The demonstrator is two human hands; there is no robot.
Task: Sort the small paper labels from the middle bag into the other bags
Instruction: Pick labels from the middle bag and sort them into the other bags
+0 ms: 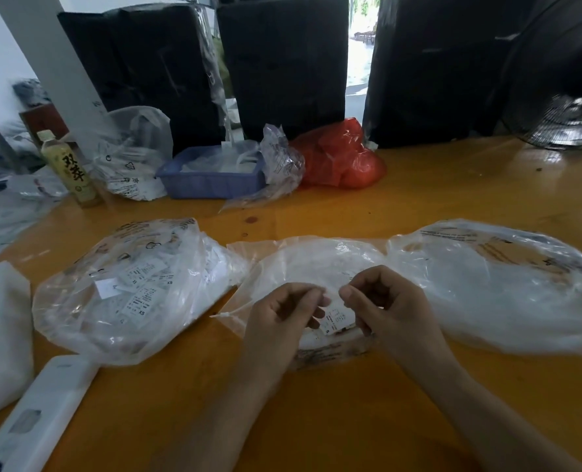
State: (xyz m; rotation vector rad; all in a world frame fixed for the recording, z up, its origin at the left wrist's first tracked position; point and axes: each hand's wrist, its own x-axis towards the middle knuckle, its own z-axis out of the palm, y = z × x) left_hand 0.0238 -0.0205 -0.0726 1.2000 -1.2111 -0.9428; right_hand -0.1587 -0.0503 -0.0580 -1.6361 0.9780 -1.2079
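Observation:
Three clear plastic bags lie in a row on the orange table. The middle bag [303, 264] sits under my hands. The left bag [129, 291] holds several white labels marked XS. The right bag [507, 287] is full of white labels, their print too blurred to read. My left hand [282, 315] and my right hand [381, 301] meet over the middle bag's near edge. Both pinch a small white paper label [337, 318] marked S, which hangs between the fingertips.
A white phone-like block [41, 413] and white foam [0, 332] lie at the near left. Behind stand a drink bottle [70, 168], a blue basket [211, 175], crumpled clear bags, a red bag [340, 158], black bundles and a fan [562, 107] at the far right.

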